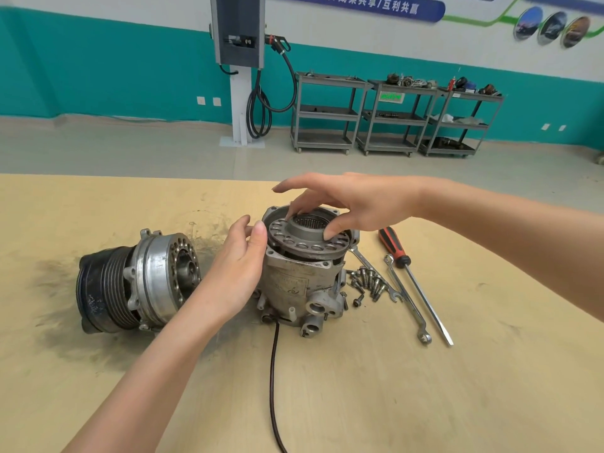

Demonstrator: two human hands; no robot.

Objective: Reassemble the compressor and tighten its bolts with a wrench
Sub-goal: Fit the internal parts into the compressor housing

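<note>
Two hands on the perforated plate (pixel 307 235), which sat tilted in the open top of the compressor housing (pixel 295 282) at mid-table.

Left hand (pixel 237 273) lay open, thumb and fingers touching the plate rim; right hand (pixel 340 204) pinched the plate's hub from above, forefinger out straight. One pulley half (pixel 137 282) lay left on its side. Right of the housing: a pile of bolts (pixel 367 284), two wrenches (pixel 407 297), one screwdriver (pixel 415 282). Wooden table (pixel 392 387), dust-stained. Behind: three grey carts (pixel 327 112), a charging post (pixel 238 31), a teal wall.
</note>
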